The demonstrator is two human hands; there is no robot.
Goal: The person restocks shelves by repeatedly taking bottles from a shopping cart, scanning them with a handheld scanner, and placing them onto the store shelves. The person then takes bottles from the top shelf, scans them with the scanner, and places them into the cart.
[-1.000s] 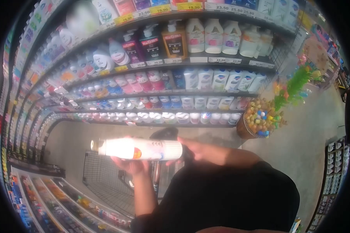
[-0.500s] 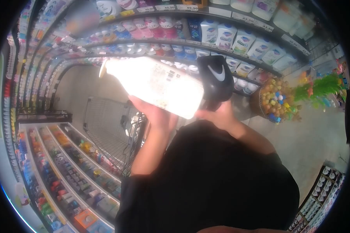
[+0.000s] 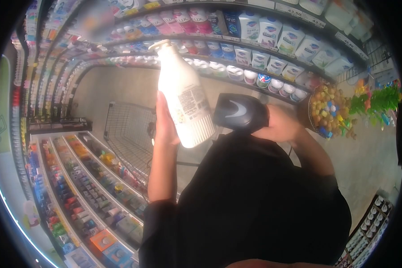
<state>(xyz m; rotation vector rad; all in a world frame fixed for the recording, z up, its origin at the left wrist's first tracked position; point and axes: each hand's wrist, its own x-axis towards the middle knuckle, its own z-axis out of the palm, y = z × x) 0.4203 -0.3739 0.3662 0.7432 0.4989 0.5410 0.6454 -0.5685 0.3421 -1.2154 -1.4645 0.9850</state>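
Note:
A large white pump bottle [image 3: 183, 89] leans slightly to the left, its pump head at the top and printed label facing up at me. My left hand [image 3: 166, 123] is closed around its lower left side. My right hand [image 3: 282, 124] grips a black handheld barcode scanner [image 3: 239, 112] with a pale curved mark on top. The scanner's head points left at the bottle's lower part, close beside it. The scanner's handle is mostly hidden beneath its head and behind my fingers.
Ahead, a long curved shelf [image 3: 317, 78] carries rows of body wash bottles. A wire shopping cart [image 3: 129, 129] stands behind my left hand. Low tiered shelves [image 3: 80, 196] of small packages run along the left. At right stands a basket [image 3: 304, 111] heaped with small colourful items.
The bottle has swung from lying nearly sideways to more upright, and its label now shows clearly with less glare. The scanner has moved lower and turned to point left at it.

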